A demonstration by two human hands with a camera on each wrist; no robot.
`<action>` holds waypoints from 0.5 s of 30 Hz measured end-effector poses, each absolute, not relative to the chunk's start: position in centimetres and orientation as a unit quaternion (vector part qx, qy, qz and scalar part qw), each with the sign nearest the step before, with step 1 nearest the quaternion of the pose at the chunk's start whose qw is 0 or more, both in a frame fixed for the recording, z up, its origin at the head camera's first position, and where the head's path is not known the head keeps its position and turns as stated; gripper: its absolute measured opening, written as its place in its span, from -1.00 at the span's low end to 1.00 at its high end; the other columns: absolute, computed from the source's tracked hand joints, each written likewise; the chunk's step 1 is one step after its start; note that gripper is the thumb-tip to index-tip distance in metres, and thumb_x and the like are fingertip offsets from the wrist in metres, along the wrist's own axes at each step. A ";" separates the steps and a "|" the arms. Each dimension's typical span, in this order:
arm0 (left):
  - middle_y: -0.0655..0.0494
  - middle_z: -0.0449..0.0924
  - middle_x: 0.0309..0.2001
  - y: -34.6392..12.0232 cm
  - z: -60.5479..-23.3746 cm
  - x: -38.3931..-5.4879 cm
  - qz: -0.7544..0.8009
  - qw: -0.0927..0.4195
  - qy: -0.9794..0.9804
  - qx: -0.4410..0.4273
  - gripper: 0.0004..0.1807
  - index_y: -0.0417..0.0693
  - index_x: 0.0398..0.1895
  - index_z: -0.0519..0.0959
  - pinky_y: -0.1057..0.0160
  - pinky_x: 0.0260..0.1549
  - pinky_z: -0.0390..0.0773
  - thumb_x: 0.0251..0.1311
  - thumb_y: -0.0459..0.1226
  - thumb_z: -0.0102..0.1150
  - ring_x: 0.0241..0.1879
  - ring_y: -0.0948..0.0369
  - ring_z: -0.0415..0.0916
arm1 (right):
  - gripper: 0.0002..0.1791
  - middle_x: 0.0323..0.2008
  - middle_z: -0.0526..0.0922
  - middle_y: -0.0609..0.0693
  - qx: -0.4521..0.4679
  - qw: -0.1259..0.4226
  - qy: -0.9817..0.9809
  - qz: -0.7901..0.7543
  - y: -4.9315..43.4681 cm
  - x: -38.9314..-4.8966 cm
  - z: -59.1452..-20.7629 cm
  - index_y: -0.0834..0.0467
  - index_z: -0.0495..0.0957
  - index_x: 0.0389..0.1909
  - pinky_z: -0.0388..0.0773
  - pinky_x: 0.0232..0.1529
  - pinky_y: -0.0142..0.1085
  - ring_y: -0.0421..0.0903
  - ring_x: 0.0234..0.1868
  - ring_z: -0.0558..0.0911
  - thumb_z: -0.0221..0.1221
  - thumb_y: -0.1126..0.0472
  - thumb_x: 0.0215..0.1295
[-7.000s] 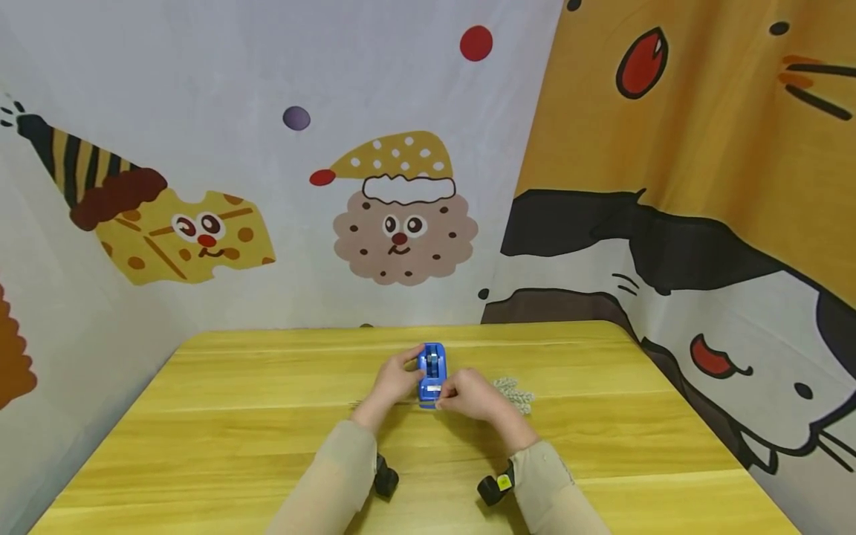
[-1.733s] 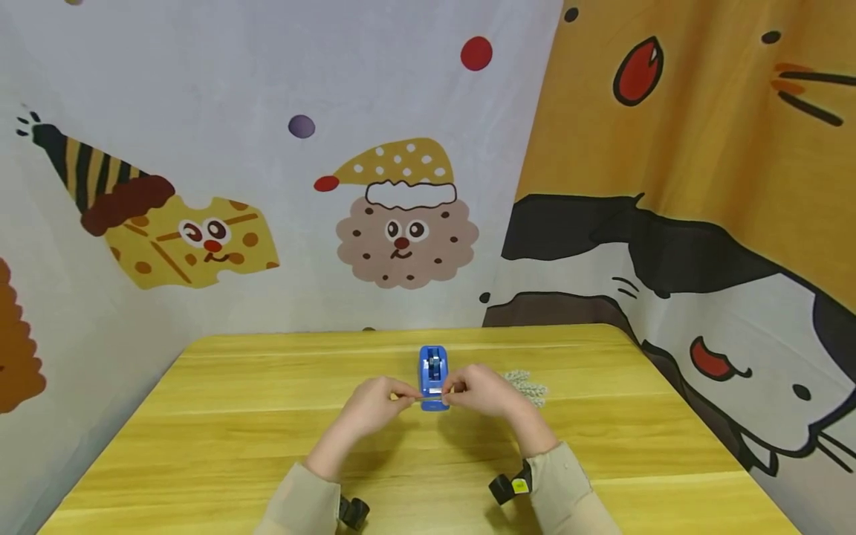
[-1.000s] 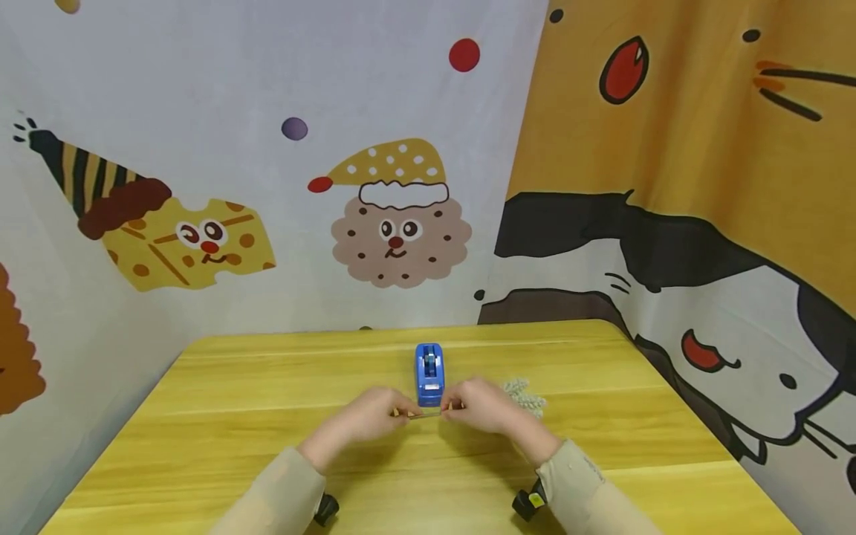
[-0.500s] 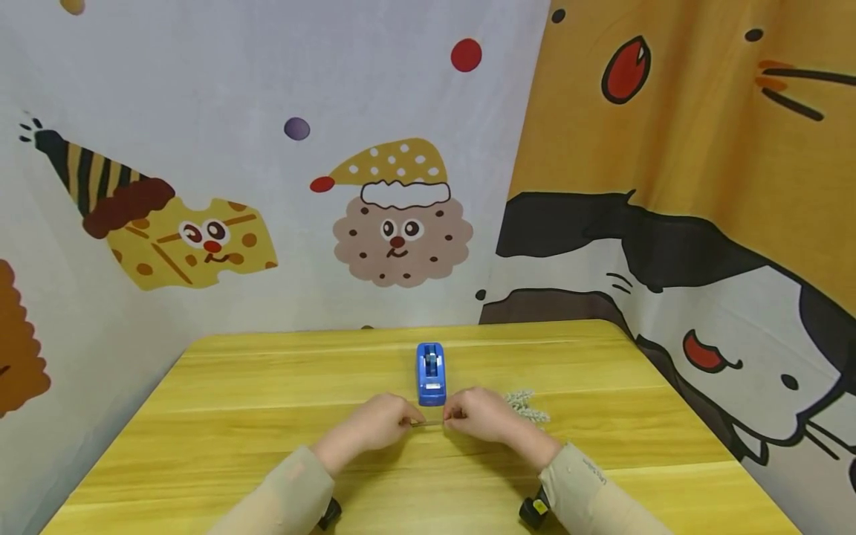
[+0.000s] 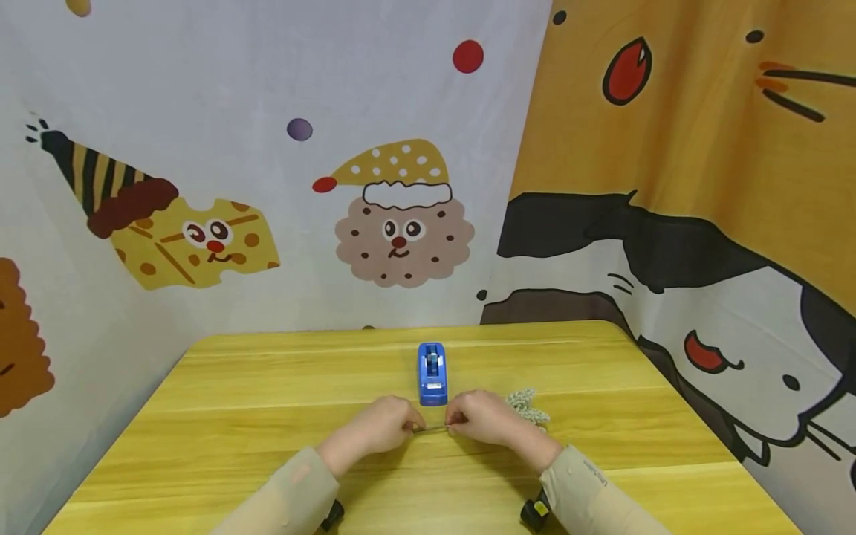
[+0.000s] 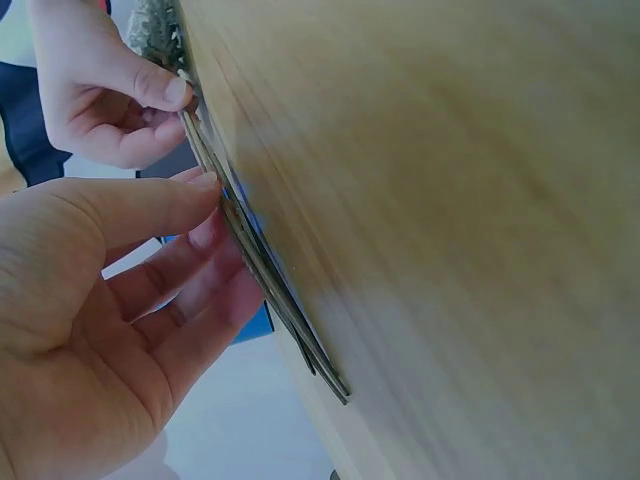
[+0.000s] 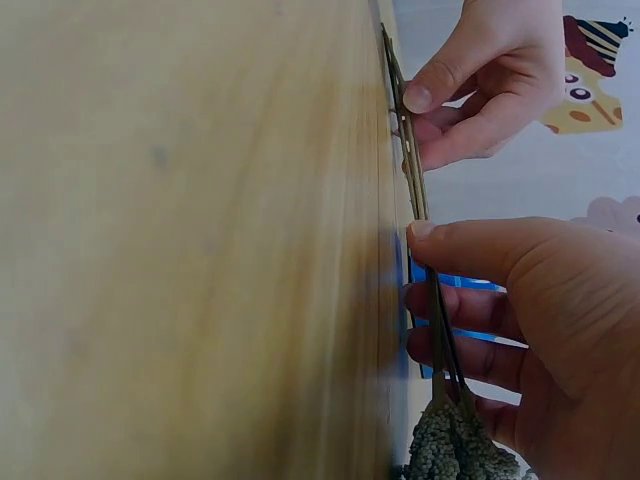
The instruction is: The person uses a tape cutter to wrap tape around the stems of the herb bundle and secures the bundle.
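Observation:
A small bunch of dried flowers (image 5: 527, 406) lies crosswise low over the table, its pale grey-green heads (image 7: 450, 442) to the right and its thin brown stems (image 6: 270, 270) to the left. My left hand (image 5: 384, 423) pinches the stems between thumb and fingers, with the cut ends sticking out past it. Closer to the heads, my right hand (image 5: 484, 417) pinches the same stems by thumb and fingertips. A short stretch of stem shows between the two hands. Just beyond them stands a blue tape dispenser (image 5: 432, 374), touched by neither hand.
The yellow wood-grain table (image 5: 267, 371) reaches back to a curtain (image 5: 388, 96) printed with cartoon figures. Black wrist cameras (image 5: 535, 511) hang under both beige sleeves (image 5: 595, 494).
Seven seconds ago my left hand held the tape dispenser and my right was at its front end. Since then my left hand took the stems, and both hands drew the bunch nearer, off the dispenser.

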State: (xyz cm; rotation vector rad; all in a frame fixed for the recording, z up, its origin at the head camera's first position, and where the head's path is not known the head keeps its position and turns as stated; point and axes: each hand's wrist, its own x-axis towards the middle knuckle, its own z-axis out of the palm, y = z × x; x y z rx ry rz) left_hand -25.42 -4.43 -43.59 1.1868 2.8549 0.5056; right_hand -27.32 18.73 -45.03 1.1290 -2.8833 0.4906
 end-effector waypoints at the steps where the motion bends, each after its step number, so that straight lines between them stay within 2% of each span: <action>1: 0.19 0.71 -0.22 -4.4 -43.6 -25.4 0.162 0.004 0.911 0.378 -0.69 -0.02 -0.22 0.75 0.28 -0.12 0.56 0.00 -0.51 0.26 -0.15 0.22 0.62 | -0.95 -0.49 0.53 -0.37 0.361 0.005 -0.920 0.155 18.7 -27.3 -45.0 -0.05 0.66 -0.43 0.46 -0.40 -0.44 -0.40 -0.48 0.45 0.35 0.17 0.15; 9: 0.18 0.71 -0.26 -4.4 -43.6 -25.7 0.169 0.009 0.911 0.375 -0.72 -0.04 -0.25 0.75 0.30 -0.18 0.56 -0.01 -0.50 0.26 -0.26 0.28 0.58 | -0.95 -0.46 0.54 -0.37 0.351 -0.014 -0.921 0.167 18.7 -27.4 -44.7 -0.05 0.68 -0.39 0.47 -0.39 -0.43 -0.40 -0.45 0.46 0.36 0.14 0.12; 15: 0.09 0.70 -0.26 -5.9 -42.3 -26.6 0.199 0.005 0.916 0.349 -0.83 -0.14 -0.20 0.72 0.21 -0.22 0.58 0.14 -0.38 0.27 -0.28 0.22 0.59 | -0.82 -0.31 0.67 -0.16 0.351 0.008 -0.918 0.186 19.5 -27.9 -43.6 0.09 0.70 -0.22 0.54 -0.32 -0.36 -0.26 -0.35 0.58 0.35 0.14 0.17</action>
